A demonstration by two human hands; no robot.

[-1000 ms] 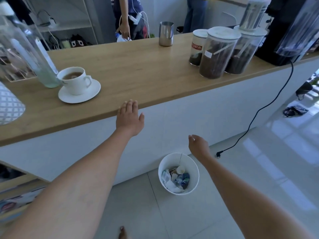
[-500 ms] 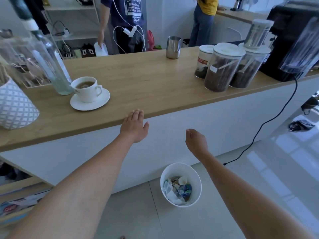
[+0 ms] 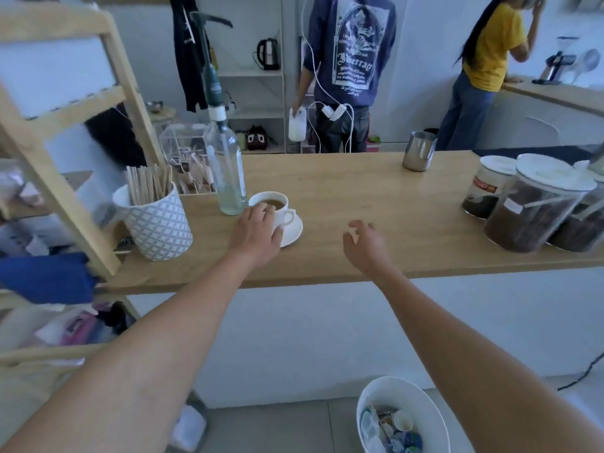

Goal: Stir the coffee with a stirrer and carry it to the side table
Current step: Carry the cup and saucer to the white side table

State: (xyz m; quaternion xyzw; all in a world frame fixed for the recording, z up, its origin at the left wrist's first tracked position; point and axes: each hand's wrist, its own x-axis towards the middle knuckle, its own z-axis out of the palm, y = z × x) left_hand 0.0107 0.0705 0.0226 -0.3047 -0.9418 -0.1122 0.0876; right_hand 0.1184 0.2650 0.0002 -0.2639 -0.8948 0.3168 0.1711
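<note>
Nothing was stirred yet: left hand [image 3: 256,235] rested open against the coffee cup [image 3: 274,207]; right hand [image 3: 366,245] hovered empty, fingers spread; stirrers [image 3: 148,184] untouched near the bench's left end.

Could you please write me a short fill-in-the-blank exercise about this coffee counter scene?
1. The cup of coffee stands on a white ____.
2. The ____ hand rests against the cup; the other hand hovers open over the counter.
3. The wooden stirrers stand in a patterned ____.
4. The tall glass bottle stands just to the ____ of the cup, as the camera sees it.

Missing words: saucer; left; mug; left
</note>
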